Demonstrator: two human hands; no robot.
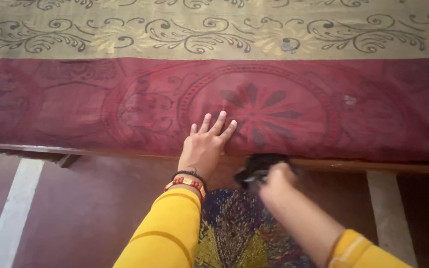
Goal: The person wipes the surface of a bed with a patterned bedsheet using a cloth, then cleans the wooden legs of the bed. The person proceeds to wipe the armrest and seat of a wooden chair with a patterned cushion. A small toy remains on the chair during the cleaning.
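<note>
Far left, the bed frame [21, 149] shows as a dark wooden edge under the maroon bedsheet [75, 109], w/ the floor [90, 208] and its pale stripe below. The sheet lies flat here, no big folds near the front edge, so that stretch looks done to me.

My left hand [205, 145] is pressed flat on the sheet just above the front edge, fingers spread apart, gripping nothing, palm down beside the flower medallion [263, 111]. Bead bracelets on that wrist, yellow sleeve below.

Right of it, my right hand [275, 179] is closed around a dark cloth [259, 166], blurred, sitting right at the front edge of the bed under the medallion. Can't tell exactly what the cloth is.

Further right, the sheet has a small pale spot [350, 100] mid-way back; that part seems untouched, prob. still left to go over. The tan patterned border [224, 34] runs along the far edge.
</note>
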